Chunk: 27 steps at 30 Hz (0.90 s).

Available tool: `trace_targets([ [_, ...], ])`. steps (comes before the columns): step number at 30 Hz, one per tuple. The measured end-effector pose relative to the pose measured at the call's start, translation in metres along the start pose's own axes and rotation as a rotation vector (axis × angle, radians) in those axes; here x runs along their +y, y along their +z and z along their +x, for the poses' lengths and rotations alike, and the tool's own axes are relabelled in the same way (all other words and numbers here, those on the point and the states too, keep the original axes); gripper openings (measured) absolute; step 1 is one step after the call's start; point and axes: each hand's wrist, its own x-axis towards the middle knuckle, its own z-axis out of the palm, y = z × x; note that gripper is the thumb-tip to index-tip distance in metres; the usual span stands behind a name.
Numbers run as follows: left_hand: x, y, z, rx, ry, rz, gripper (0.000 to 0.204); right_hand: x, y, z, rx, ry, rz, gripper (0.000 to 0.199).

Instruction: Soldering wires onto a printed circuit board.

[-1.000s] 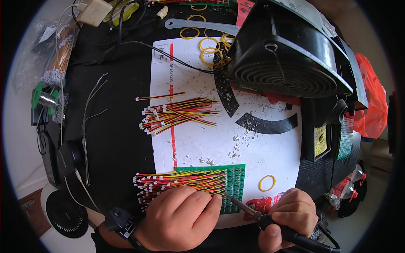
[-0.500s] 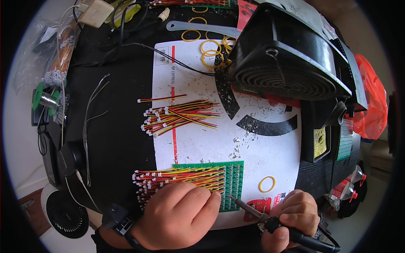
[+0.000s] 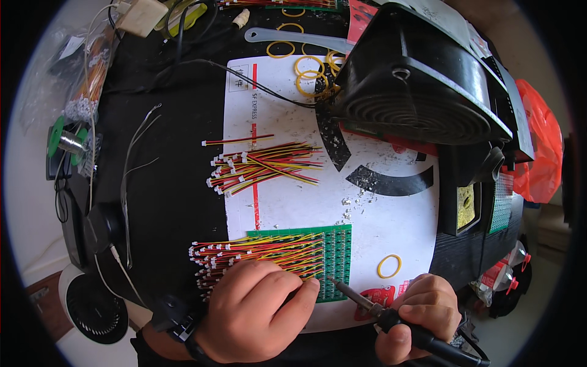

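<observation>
My right hand (image 3: 425, 315) grips a soldering iron (image 3: 422, 333) by its black handle. The iron's metal tip points left and reaches the green circuit board (image 3: 338, 263), close to my left fingertips. My left hand (image 3: 254, 309) is closed over the board's lower left part, with thumb and forefinger pinched on what looks like a thin wire; the hand mostly hides it. Rows of red, yellow and black wires (image 3: 275, 248) with white connectors lie across the board, connectors sticking out past its left side. Farther off sits a loose pile of similar wires (image 3: 269, 165).
A black fan (image 3: 422, 92) stands at the far right, beside a holder with a yellow sponge (image 3: 465, 207). Rubber bands (image 3: 389, 266) and solder bits (image 3: 361, 183) are scattered on the white sheet (image 3: 293, 211). A solder spool (image 3: 70, 142) stands left.
The board with its wires has shifted slightly up and left relative to the sheet. The iron's tip has moved slightly left and up, staying near my left fingertips.
</observation>
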Motion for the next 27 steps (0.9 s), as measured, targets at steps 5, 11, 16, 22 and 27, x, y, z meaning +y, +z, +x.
trace_targets([
  [5, 0.0, 0.002, -0.001, 0.007, -0.013, 0.002, 0.025, -0.001, 0.0, -0.001, -0.027, 0.008, -0.022, 0.018],
  [11, 0.001, 0.002, -0.002, 0.01, -0.016, 0.018, 0.023, -0.002, 0.001, 0.0, -0.053, 0.029, -0.034, 0.017],
  [16, 0.0, 0.004, -0.001, 0.013, 0.002, 0.022, 0.022, 0.003, 0.011, -0.019, 0.068, 0.072, -0.237, 0.025],
  [22, 0.002, 0.002, 0.002, 0.005, 0.0, 0.032, 0.022, -0.004, 0.002, 0.001, -0.049, 0.065, -0.066, 0.017],
  [27, 0.004, 0.0, 0.005, -0.009, -0.01, 0.058, 0.023, 0.0, 0.006, -0.002, -0.029, 0.046, -0.024, 0.018],
])
